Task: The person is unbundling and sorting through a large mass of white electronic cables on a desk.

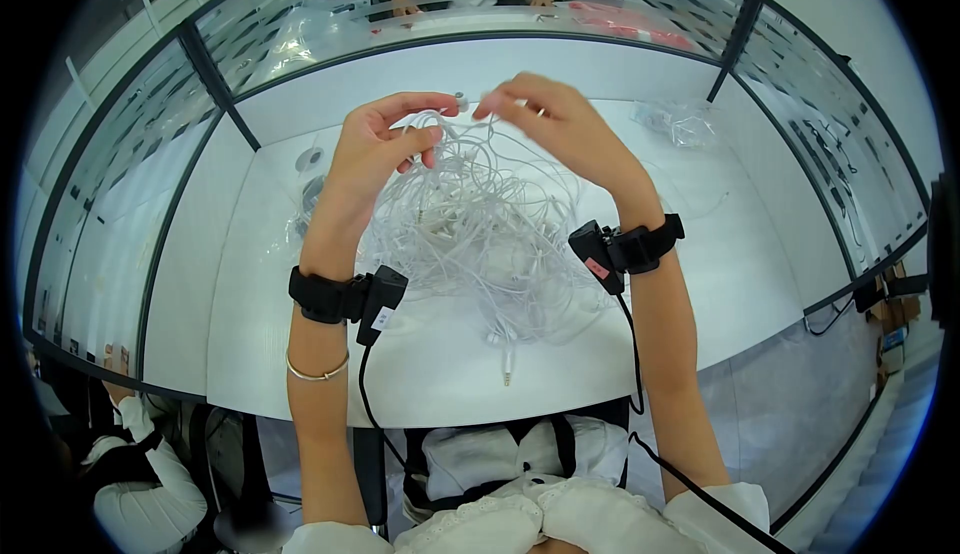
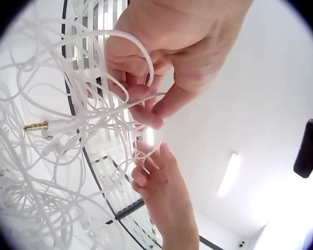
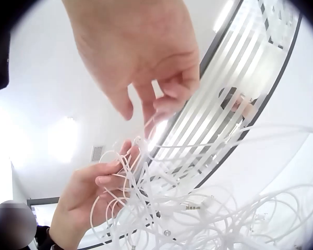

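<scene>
A large tangle of thin white audio cables (image 1: 470, 224) is heaped on the white table. My left hand (image 1: 375, 149) is raised over its far left part, and in the left wrist view the thumb and fingers pinch a strand of white cable (image 2: 128, 107). Across from it, my right hand (image 1: 560, 129) has its fingers curled at a strand near the left fingertips. The right wrist view shows this strand (image 3: 149, 124) at the curled fingers, with the thumb apart. A gold-tipped audio plug (image 2: 36, 126) hangs among the loops. Another plug (image 1: 507, 374) lies at the near side.
Low partitions with striped glass (image 1: 470, 14) enclose the table (image 1: 740, 304) at the back and sides. A clear plastic bag (image 1: 680, 124) lies at the back right. Round grey items (image 1: 310, 160) lie at the left. Beyond the partitions are other people.
</scene>
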Action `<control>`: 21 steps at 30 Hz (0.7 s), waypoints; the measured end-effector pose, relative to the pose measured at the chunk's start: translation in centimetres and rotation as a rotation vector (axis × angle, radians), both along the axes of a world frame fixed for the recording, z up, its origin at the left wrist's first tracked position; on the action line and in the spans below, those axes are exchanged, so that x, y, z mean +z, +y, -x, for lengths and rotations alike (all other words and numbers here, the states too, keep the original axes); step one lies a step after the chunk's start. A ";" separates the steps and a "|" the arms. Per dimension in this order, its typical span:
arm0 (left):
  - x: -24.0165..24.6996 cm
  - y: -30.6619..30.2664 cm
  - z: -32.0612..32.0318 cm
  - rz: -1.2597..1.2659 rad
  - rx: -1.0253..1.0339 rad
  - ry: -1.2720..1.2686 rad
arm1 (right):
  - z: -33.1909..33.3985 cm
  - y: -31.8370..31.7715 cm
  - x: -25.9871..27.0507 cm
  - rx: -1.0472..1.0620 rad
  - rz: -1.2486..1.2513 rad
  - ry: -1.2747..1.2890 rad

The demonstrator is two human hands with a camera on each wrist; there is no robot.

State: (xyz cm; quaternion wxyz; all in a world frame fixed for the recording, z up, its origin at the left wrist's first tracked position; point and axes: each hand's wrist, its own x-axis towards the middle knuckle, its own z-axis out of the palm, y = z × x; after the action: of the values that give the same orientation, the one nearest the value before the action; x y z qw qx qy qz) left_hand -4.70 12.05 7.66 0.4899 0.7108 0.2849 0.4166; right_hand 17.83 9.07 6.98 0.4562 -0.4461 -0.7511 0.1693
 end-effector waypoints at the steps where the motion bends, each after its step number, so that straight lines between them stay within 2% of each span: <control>1: 0.2 -0.3 -0.1 -0.005 -0.014 0.010 | 0.1 -0.1 0.3 -0.077 -0.032 0.027; 2: 0.3 -0.5 -0.2 -0.010 -0.029 0.020 | 0.3 -0.1 0.5 -0.154 -0.065 0.054; 3: 0.3 -0.6 -0.3 -0.021 -0.044 0.009 | 0.5 -0.3 0.6 -0.245 -0.129 -0.023; 6: 0.2 -0.8 -0.6 -0.051 -0.083 -0.020 | 1.0 -0.1 0.2 -0.113 -0.210 0.065; 7: 0.1 -0.7 -0.7 -0.061 -0.092 -0.025 | 0.9 -0.1 0.3 -0.045 -0.112 0.105; 10: -0.1 -0.7 -0.7 -0.077 -0.124 -0.029 | 1.2 0.4 0.4 0.057 -0.032 0.184; 17: -0.3 -0.6 -0.7 -0.092 0.001 -0.006 | 1.8 0.3 0.1 0.110 0.017 0.243; 21: -0.8 0.4 -0.4 -0.027 -0.063 0.037 | 2.0 0.0 0.2 0.089 0.090 0.247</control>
State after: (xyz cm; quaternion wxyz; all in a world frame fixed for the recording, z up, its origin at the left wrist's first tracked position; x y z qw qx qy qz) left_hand -4.27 12.44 6.89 0.4878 0.7337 0.2655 0.3914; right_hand 15.87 9.05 7.19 0.5166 -0.4082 -0.7000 0.2766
